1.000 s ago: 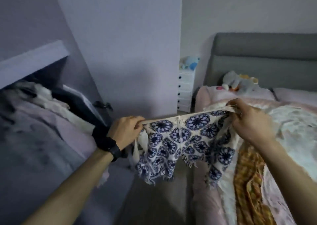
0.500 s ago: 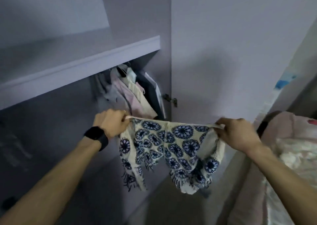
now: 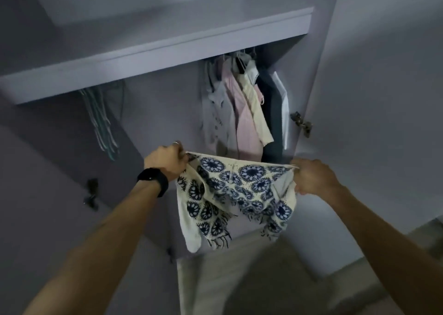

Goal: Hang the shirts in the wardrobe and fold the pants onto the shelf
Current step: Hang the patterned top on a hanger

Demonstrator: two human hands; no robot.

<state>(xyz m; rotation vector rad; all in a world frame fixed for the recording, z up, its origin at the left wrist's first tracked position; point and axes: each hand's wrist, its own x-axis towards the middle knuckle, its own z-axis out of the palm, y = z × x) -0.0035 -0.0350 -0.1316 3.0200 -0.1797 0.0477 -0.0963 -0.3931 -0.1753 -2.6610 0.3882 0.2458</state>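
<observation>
Wardrobe (image 3: pixel 153 122): one, doors open, filling the view. A second ago the view faced a bed. It now faces the wardrobe interior, and the bed is out of frame.

Shelf (image 3: pixel 167 43): one, at 11 to 12 o'clock, with its top surface showing bare where visible.

Hung garments (image 3: pixel 239 113): about five at 1 o'clock below the shelf (grey, pink, cream, dark, white). The overlap makes the count uncertain. A bunch of hangers (image 3: pixel 100 120) hangs at 10 o'clock, and their number cannot be told.

Patterned shorts (image 3: pixel 235 190): one pair, cream with blue medallions, at frame centre. They are in the air in front of the wardrobe and touch nothing else. As before, they are stretched flat by the waistband and unfolded.

Left hand (image 3: pixel 165 162): at 9 o'clock of the shorts, fingers curled tight on the waistband corner.

Right hand (image 3: pixel 311 180): at 3 o'clock of the shorts, gripping the opposite corner likewise.

Hinges: two, one (image 3: pixel 300 122) at 3 o'clock and one (image 3: pixel 91 191) at 8 o'clock.

Assessment: the carry is complete. Folding and shelving are judged outstanding.
</observation>
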